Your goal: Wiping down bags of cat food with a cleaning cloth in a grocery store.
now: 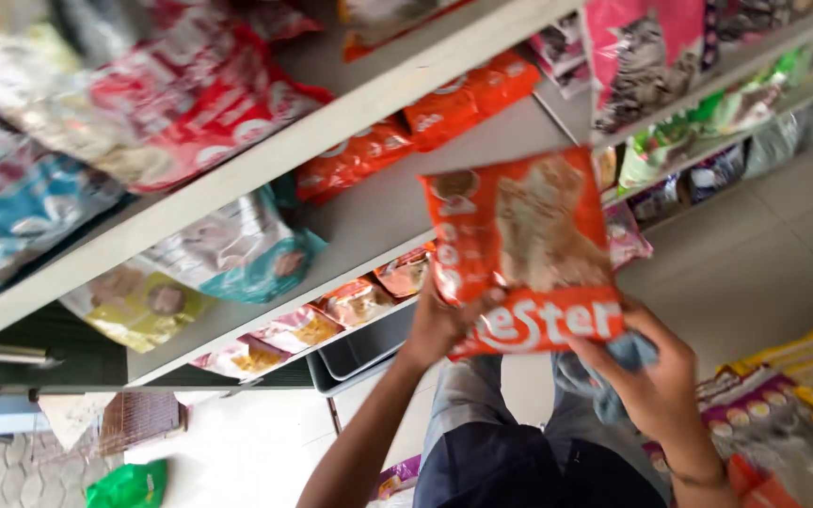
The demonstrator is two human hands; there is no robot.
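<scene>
The person is holding up an orange bag with a cat picture on it, in front of the shelves. The bag is not lying on any shelf; it is hanging in the air between both hands.

The left hand is closing on the bag's bottom left corner, with the thumb lying over the front. The right hand is touching the bag's bottom right corner, and its fingers are curling around a blue cloth just under the bag.

More orange bags are lying along the front edge of the middle shelf, behind the held bag. A teal bag is sitting further left on that shelf. Red bags are lying on the top shelf. A pink bag with a cat is standing on the shelf at the right. Yellow bags are lying on the floor by the right hand.
</scene>
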